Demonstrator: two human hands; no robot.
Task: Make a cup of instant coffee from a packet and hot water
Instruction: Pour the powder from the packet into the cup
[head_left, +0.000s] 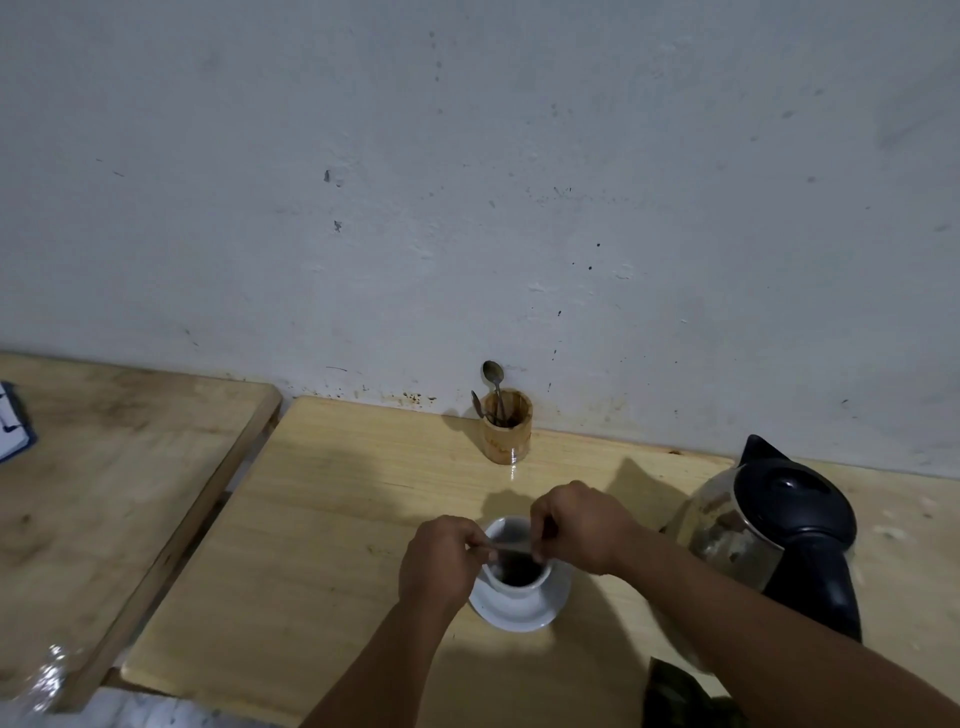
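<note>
A white cup (506, 530) stands on a white saucer (524, 610) on the wooden table, with dark contents inside. Both hands are over the cup. My left hand (441, 564) and my right hand (582, 525) each pinch one end of a thin coffee packet (511, 545), held stretched flat above the cup's mouth. The packet is seen edge-on and blurred. A glass kettle (769, 525) with a black lid and handle stands to the right of the cup.
A bamboo holder (506, 434) with spoons stands by the wall behind the cup. A second wooden table (119, 483) sits to the left across a gap. A crinkled plastic item (47, 680) lies at the bottom left.
</note>
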